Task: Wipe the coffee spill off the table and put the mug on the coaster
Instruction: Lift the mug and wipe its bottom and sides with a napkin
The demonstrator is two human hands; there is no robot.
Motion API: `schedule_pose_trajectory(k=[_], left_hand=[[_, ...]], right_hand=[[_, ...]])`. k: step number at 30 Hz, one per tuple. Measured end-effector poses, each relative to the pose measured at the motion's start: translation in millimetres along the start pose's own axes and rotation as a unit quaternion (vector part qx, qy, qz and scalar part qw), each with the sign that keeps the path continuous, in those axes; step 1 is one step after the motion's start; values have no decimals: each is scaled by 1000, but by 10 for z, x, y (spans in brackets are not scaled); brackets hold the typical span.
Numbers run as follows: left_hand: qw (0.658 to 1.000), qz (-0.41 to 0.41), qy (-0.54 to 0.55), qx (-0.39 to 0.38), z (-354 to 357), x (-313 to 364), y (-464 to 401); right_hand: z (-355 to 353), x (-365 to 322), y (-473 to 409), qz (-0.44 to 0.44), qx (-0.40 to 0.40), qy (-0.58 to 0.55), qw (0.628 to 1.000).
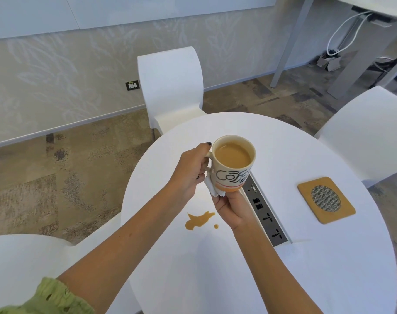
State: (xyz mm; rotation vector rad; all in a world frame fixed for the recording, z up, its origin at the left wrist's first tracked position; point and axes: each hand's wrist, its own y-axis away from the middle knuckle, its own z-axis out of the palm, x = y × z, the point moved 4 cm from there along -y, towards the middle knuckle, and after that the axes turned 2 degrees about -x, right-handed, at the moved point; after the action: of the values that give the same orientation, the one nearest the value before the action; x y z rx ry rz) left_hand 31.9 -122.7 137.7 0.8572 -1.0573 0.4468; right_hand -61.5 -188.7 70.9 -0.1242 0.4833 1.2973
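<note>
A cream mug [232,168] full of milky coffee, lettered "Coffee", is held up above the round white table [272,257]. My left hand [189,175] grips its handle. My right hand [230,208] is under the mug's base, pressing a crumpled white tissue [213,189] against the bottom. A tan coffee spill [197,220] with a small droplet beside it lies on the table below and to the left of my hands. The coaster [326,199], a brown square with a round mesh centre, sits on the table to the right, apart from the mug.
A grey socket panel [264,214] runs along a slot in the table between my hands and the coaster. White chairs stand at the far side [170,87], at the right [369,132] and at the near left [23,268].
</note>
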Motion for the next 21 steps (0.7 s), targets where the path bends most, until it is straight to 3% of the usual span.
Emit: schedule_pose_trajectory(k=[21], left_hand=[[1000,-5,-25,-14,-14,-37,-39]], right_hand=[[-159,-137,320,58,32,52,996]])
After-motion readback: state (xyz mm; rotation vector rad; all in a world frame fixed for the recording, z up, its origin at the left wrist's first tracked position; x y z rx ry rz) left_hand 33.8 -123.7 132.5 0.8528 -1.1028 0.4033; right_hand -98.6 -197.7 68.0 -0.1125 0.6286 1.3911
